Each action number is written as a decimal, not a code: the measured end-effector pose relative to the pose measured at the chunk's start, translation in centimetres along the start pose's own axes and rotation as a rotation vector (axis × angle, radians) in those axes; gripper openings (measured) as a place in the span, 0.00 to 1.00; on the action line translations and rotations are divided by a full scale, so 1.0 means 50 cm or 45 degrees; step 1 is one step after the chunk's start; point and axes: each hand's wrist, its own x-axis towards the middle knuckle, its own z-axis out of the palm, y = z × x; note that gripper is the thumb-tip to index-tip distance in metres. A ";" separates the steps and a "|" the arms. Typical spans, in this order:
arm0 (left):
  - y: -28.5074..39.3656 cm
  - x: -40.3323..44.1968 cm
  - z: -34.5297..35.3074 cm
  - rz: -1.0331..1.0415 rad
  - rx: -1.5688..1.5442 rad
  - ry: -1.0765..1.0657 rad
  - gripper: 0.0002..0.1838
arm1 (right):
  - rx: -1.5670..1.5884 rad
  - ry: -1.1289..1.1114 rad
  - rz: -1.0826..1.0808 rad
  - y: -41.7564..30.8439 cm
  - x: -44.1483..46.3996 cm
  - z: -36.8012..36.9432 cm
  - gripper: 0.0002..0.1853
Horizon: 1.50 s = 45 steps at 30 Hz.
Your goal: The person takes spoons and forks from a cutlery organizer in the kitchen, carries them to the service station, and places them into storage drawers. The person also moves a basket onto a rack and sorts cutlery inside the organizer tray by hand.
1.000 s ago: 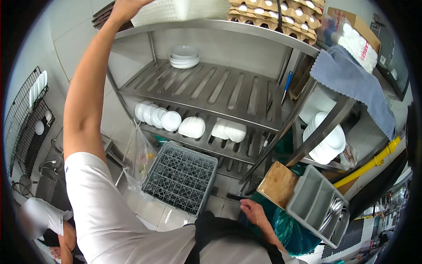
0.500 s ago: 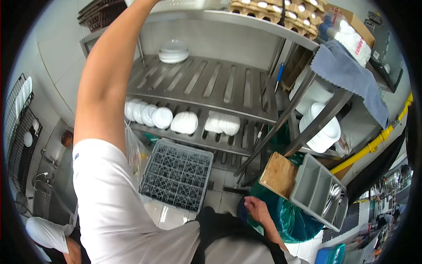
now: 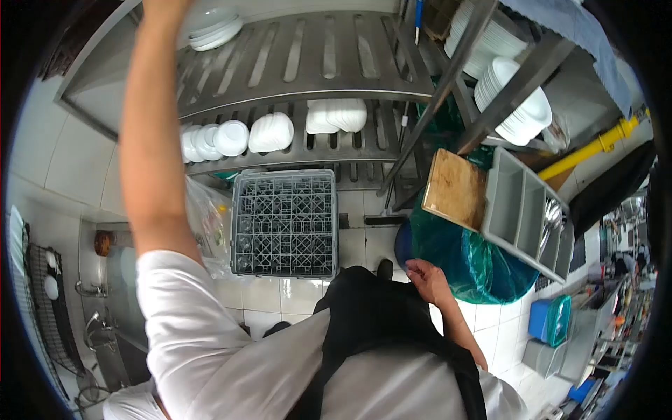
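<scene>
Head view: the left arm (image 3: 155, 147) stretches up beside white bowls (image 3: 215, 35) on the slatted shelf (image 3: 312, 59); its hand is cropped, so finger state cannot be told. The right hand (image 3: 428, 281), half-curled, visibly holding nothing, hangs beside a green-lined bin (image 3: 483, 273). Careful reaching probably means keeping the forearm clear of those bowls. Unlike a second ago, egg trays are out of view.

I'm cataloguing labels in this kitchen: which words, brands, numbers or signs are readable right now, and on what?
None: no text can be read in this view.
Green bin liner, wooden board, grey cutlery tray: no lettering visible.
Cluttered shelving at far right: too small and blurred to tell.
</scene>
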 end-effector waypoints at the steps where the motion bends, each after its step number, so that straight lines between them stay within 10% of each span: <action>1: 0.043 -0.085 0.011 -0.039 -0.121 -0.070 0.36 | 0.003 -0.040 0.016 0.003 -0.005 0.003 0.17; 4: 0.234 -0.385 0.072 -0.457 -0.723 -0.369 0.12 | 0.090 -0.328 -0.064 -0.002 -0.023 -0.004 0.18; 5: 0.263 -0.495 0.103 -0.361 -0.694 -0.514 0.11 | 0.135 -0.418 -0.100 -0.001 -0.029 -0.015 0.18; 7: 0.382 -0.684 0.106 -1.205 -1.153 -1.103 0.08 | 0.177 -0.726 -0.122 0.027 -0.026 -0.030 0.22; 11: 0.561 -0.854 0.051 -1.293 -1.297 -1.700 0.13 | 0.501 -0.772 -0.171 0.019 -0.049 -0.145 0.24; 14: 0.665 -0.850 0.051 -1.087 -1.572 -1.709 0.16 | 0.638 -0.531 -0.304 0.046 -0.088 -0.259 0.21; 18: 0.762 -0.855 0.115 -1.459 -1.533 -1.734 0.15 | 0.773 0.050 -0.145 0.130 -0.174 -0.436 0.17; 25: 1.008 -0.746 0.341 -1.733 -1.738 -1.619 0.13 | -0.674 1.487 0.240 0.450 -0.240 -0.665 0.18; 29: 1.242 -0.704 0.510 -1.302 -1.598 -1.510 0.18 | -0.324 1.353 0.308 0.552 -0.209 -0.671 0.24; 36: 1.414 -0.742 0.799 -0.168 -0.166 -1.790 0.17 | -0.244 1.200 0.043 0.569 -0.235 -0.686 0.23; 45: 1.401 -0.779 0.830 -0.981 -0.681 -1.577 0.16 | -0.019 1.001 -0.124 0.582 -0.263 -0.705 0.24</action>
